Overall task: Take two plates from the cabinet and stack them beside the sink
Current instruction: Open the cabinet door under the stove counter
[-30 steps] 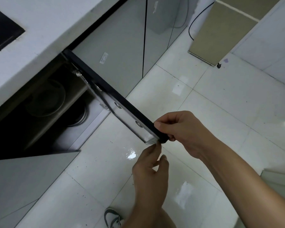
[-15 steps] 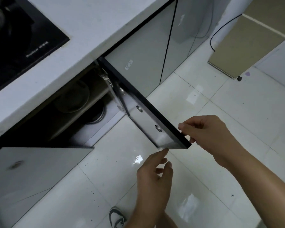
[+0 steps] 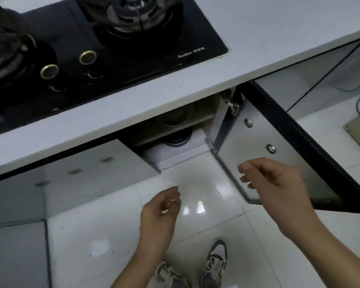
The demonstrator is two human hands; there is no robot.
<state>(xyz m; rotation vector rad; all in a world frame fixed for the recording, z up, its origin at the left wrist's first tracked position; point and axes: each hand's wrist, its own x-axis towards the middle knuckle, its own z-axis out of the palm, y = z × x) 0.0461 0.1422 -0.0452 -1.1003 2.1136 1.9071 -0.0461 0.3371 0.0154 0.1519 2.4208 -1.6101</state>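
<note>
The lower cabinet (image 3: 175, 132) under the white counter stands open, its grey door (image 3: 279, 154) swung out to the right. Inside, a pale round dish (image 3: 175, 118) rests on a shelf, mostly in shadow, and a metal-rimmed dish (image 3: 177, 140) sits below it. My right hand (image 3: 276, 183) hovers in front of the door's inner face, fingers loosely curled, holding nothing. My left hand (image 3: 161, 210) hangs lower over the floor, fingers curled and apart, also holding nothing. No sink is in view.
A black gas hob (image 3: 104, 44) with two burners and brass knobs is set into the white counter (image 3: 258, 38). Closed grey doors (image 3: 50, 183) flank the open cabinet. White floor tiles and my two shoes (image 3: 214, 260) lie below.
My right hand has let go of the door's edge, and the door stands wider. My view has swung left and up, bringing the hob into sight.
</note>
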